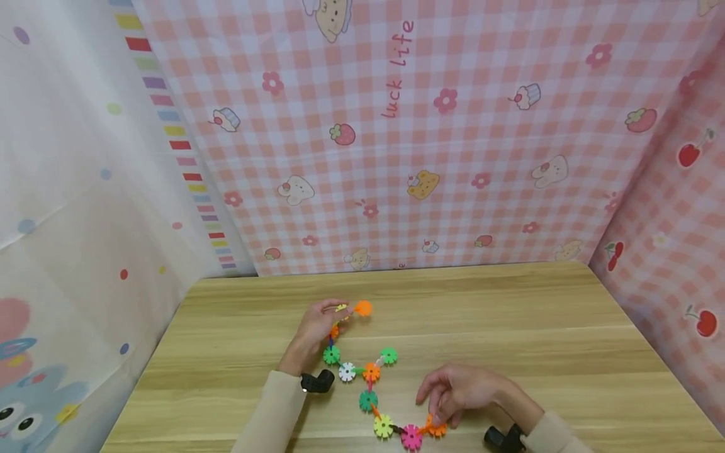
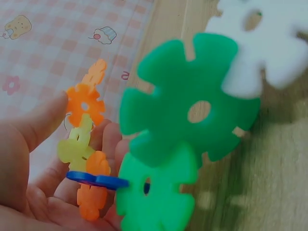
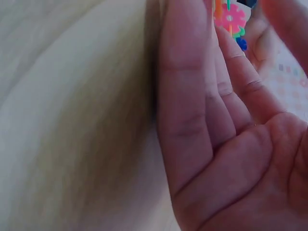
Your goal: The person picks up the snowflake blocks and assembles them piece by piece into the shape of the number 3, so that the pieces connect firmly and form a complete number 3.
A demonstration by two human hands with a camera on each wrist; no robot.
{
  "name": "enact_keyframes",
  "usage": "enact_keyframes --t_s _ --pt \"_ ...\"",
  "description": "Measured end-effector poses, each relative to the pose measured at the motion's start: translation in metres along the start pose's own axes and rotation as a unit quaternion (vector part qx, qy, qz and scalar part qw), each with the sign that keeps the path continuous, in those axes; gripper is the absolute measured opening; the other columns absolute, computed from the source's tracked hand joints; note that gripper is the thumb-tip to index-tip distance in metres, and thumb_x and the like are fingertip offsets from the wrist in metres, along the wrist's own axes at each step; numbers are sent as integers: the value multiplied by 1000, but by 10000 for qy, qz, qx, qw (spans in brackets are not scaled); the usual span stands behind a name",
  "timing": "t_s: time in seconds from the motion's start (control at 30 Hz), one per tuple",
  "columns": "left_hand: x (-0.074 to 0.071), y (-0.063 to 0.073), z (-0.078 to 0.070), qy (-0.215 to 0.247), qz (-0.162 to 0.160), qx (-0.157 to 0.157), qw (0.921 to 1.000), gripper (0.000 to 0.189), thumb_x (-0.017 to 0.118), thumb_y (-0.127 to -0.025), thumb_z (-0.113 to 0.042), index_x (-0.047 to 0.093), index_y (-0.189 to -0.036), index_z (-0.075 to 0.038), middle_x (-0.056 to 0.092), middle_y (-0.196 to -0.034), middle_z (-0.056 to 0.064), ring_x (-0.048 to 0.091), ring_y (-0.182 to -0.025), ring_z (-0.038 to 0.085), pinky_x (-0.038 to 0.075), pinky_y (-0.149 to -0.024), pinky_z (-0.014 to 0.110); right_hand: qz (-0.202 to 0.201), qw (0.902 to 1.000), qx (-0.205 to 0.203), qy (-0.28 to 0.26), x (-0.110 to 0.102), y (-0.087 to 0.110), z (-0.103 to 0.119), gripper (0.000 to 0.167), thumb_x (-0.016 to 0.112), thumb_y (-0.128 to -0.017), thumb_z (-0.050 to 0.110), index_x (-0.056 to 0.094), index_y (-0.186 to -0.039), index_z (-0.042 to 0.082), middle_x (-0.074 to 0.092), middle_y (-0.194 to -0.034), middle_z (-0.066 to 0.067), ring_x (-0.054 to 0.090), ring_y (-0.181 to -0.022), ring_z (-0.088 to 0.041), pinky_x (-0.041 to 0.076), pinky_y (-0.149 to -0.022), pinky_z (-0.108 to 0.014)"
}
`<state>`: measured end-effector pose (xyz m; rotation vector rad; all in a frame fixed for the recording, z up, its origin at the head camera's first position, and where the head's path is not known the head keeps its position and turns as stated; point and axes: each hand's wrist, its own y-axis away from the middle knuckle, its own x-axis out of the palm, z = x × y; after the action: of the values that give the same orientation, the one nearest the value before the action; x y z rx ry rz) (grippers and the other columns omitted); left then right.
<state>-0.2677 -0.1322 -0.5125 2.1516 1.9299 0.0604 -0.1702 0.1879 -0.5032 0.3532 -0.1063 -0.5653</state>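
A chain of notched plastic snowflake discs zigzags over the table, with a white disc (image 1: pixel 347 372), a yellow disc (image 1: pixel 383 426) and a pink disc (image 1: pixel 411 436) among them. My left hand (image 1: pixel 319 324) pinches its far end, thumb against an orange disc (image 2: pixel 85 106) and fingers behind. Below that grip hang a yellow disc (image 2: pixel 77 149), a blue disc (image 2: pixel 96 180) and a large green disc (image 2: pixel 187 106). At the near end, my right hand (image 1: pixel 461 393) has its fingertips by an orange disc (image 1: pixel 437 428); its fingers look mostly straight in the right wrist view.
A short branch ends in a light green disc (image 1: pixel 389 356) mid-table. The wooden table (image 1: pixel 538 327) meets a pink checked cloth (image 1: pixel 453 138) at its back edge. Printed cloth also hangs at both sides. Each wrist wears a black camera (image 1: pixel 318 381).
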Motion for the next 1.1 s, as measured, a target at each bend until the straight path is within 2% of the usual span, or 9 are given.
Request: enact_keyframes --t_s 0.1,0.23,0.43,0.53,0.7,0.83,0.97,1.1 --pt "-2 1 0 59 -32 -64 10000 42 73 -91 -26 65 -125 -3 71 -111 15 68 -91 23 58 -72 31 -2 10000 -7 85 2 -3 1 30 68 -83 -6 64 -113 -3 70 -85 -7 65 -66 -11 55 -55 -22" --pt "-8 1 1 37 167 -92 9998 42 73 -91 -25 64 -126 -4 70 -114 15 67 -89 25 57 -72 32 -53 9998 -97 169 -3 -2 0 33 59 -82 -10 64 -113 -3 67 -84 -5 62 -68 -11 54 -55 -21" --pt "-20 5 2 -577 351 96 9977 34 67 -94 -23 66 -125 -8 66 -124 10 61 -112 27 49 -97 45 -669 9977 -108 72 -13 2 -3 30 57 -86 -5 61 -116 -5 64 -87 -7 61 -75 -16 58 -62 -29" --pt "-24 7 3 -667 427 82 9968 34 65 -95 -20 65 -126 -7 65 -125 10 60 -114 27 45 -102 48 -1060 9943 -141 -64 -17 3 -3 31 57 -87 -5 59 -118 -6 63 -89 -9 61 -76 -18 59 -65 -34" --pt "-27 10 3 -540 461 -15 9975 34 64 -95 -17 64 -126 -4 66 -122 10 62 -107 22 48 -97 42 -1454 9881 -108 -497 -21 1 -3 34 58 -88 -6 55 -122 -8 59 -94 -12 63 -78 -21 60 -69 -36" --pt "-27 11 2 -469 454 -94 9978 33 65 -95 -18 64 -126 -5 67 -121 10 63 -106 21 48 -96 41 -1622 9840 -251 -698 -22 -2 -4 37 58 -90 -5 51 -126 -11 57 -98 -13 63 -84 -21 60 -76 -36" --pt "-28 11 3 -469 432 -174 9978 32 65 -95 -19 65 -124 -6 66 -121 10 60 -107 22 46 -96 40 -1711 9819 -441 -679 -21 -5 -4 42 57 -91 -3 46 -130 -14 60 -104 -15 65 -89 -22 59 -82 -37" --pt "-28 12 2 -447 420 -250 9978 31 65 -94 -19 65 -122 -5 65 -117 12 59 -101 23 47 -88 35 -1899 9797 -410 -501 -19 -5 -1 45 59 -93 1 45 -133 -13 64 -106 -16 66 -91 -23 59 -81 -39"
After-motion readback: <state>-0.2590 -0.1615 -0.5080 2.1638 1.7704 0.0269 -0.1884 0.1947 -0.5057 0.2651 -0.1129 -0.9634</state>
